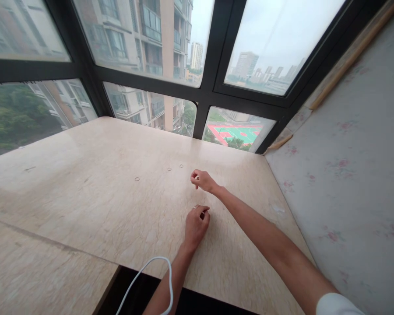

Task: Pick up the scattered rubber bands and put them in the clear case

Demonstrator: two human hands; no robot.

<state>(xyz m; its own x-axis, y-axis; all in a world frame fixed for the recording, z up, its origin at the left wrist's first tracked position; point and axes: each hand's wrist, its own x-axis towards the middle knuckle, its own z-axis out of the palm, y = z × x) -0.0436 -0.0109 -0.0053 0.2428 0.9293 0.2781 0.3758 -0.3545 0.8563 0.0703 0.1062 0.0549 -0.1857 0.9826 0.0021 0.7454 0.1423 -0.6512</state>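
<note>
My left hand [197,225] rests on the marble-patterned ledge [118,214], its fingers curled in toward the thumb. A band shows on one of its fingers, and whatever may be inside the curl is hidden. Just beyond it, my right hand [202,180] hovers low over the ledge, fingers bent in a pinch. Anything between those fingertips is too small to make out. To the left of my right hand lie three thin rings: the nearest ring [181,162], a second ring [169,167] and a third ring [137,176] farther left. Neither hand touches them.
A white cable [169,271] loops across my left forearm near a dark gap [213,302] at the ledge's front edge. Dark-framed windows [203,87] border the back. A flower-patterned wall [341,175] closes the right side. A small thin item [29,168] lies far left.
</note>
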